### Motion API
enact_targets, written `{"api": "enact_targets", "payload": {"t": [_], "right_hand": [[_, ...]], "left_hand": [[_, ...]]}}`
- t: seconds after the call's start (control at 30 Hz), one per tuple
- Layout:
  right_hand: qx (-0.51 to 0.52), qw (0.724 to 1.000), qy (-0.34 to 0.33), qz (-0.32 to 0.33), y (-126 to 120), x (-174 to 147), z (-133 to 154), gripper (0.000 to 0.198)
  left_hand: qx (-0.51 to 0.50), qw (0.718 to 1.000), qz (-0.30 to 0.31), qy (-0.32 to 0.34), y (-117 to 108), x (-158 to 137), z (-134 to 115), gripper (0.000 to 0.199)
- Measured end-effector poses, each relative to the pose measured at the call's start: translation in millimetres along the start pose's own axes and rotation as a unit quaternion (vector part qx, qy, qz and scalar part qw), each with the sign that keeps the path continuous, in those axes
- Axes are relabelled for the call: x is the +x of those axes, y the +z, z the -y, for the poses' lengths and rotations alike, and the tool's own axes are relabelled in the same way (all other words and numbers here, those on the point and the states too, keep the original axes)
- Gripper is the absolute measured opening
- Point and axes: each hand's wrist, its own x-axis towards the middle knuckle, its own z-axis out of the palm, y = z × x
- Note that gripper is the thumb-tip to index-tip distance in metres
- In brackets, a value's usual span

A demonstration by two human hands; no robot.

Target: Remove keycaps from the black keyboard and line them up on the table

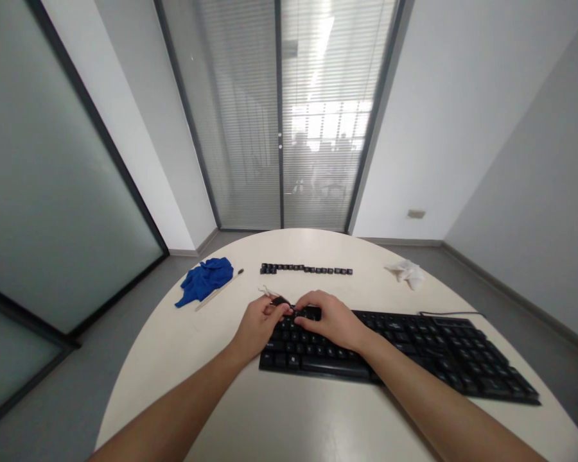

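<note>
My left hand (259, 324) is closed at the left end of a black keyboard (334, 366). Between its fingers is a small tool with a black body (280, 300) and thin wire ends poking out to the upper left; it looks like a keycap puller. Just to the right, my right hand (334, 317) rests over the upper left keys, its thumb and forefinger curled close together beside the left fingertips. Whatever lies between them is too small to make out. Beyond the hands, loose black keycaps (313, 269) lie in rows on the table.
A round-ended white table (173, 398) carries everything. At the left lie a crumpled blue cloth (207, 279) and a thin wooden-handled brush (219, 290). A crumpled white tissue (407, 273) is at the right, near the keyboard's cable (447, 313). Glass panels with blinds stand behind.
</note>
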Motion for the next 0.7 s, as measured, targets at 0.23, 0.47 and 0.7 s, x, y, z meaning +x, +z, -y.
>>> {"api": "enact_targets", "payload": {"t": [0.23,0.47,0.7], "right_hand": [[0.084,0.996,-0.012,0.041,-6.3,1.0,-3.2,0.020],[0.105,0.993,-0.039,0.047,-5.7,1.0,-0.9,0.021],[0.015,0.998,-0.050,0.019,-1.0,1.9,-2.4,0.021]], "left_hand": [[0.025,0.999,0.012,0.027,0.8,-2.1,-1.3,0.019],[0.070,0.994,0.011,0.077,-0.8,-3.5,-7.7,0.017],[0.130,0.988,-0.009,0.078,1.4,-3.2,-4.6,0.020]]}}
